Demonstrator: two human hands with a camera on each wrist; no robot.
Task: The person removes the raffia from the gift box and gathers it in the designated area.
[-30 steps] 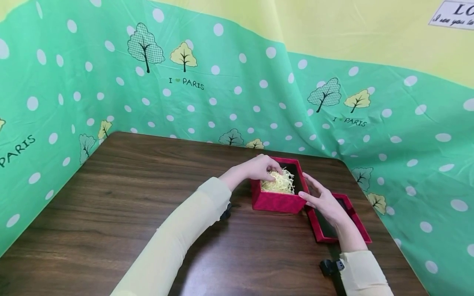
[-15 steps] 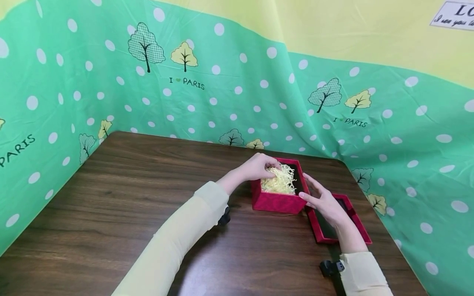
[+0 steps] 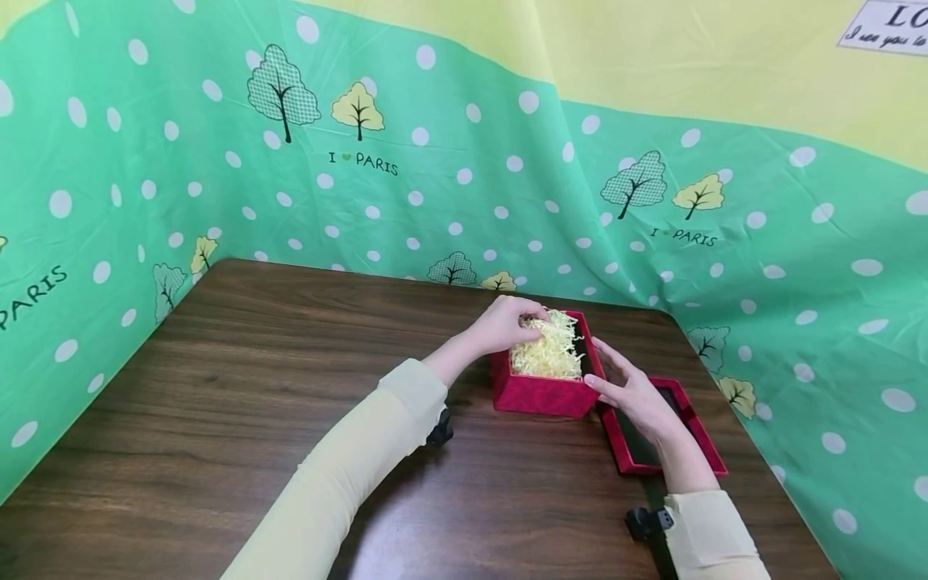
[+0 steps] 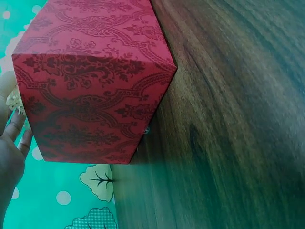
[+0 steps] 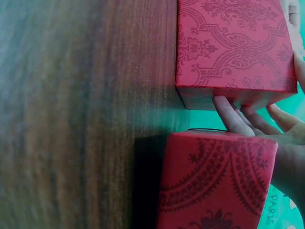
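A deep red patterned box (image 3: 544,396) stands at the back right of the table, its top uncovered and its inside dark. Cream shredded paper (image 3: 548,354) fills most of it. My left hand (image 3: 503,325) reaches over the left wall and pinches some of the shreds with thumb and curled fingers. In the left wrist view, the box wall (image 4: 90,105) hides part of that hand. With straight fingers (image 5: 231,117), my right hand (image 3: 638,399) presses the right wall, its thumb at the front right corner. The red lid (image 3: 615,443) lies upturned beneath that hand, beside the box.
The dark wood table (image 3: 290,387) runs far to the left and front. A green and yellow curtain (image 3: 435,201) with dots and trees hangs along its back and sides. Small black devices (image 3: 648,524) sit at both wrists.
My left hand has shifted slightly toward the back of the box. The shredded paper is spread further and sits higher toward the back. The right hand, box and lid stay in place.
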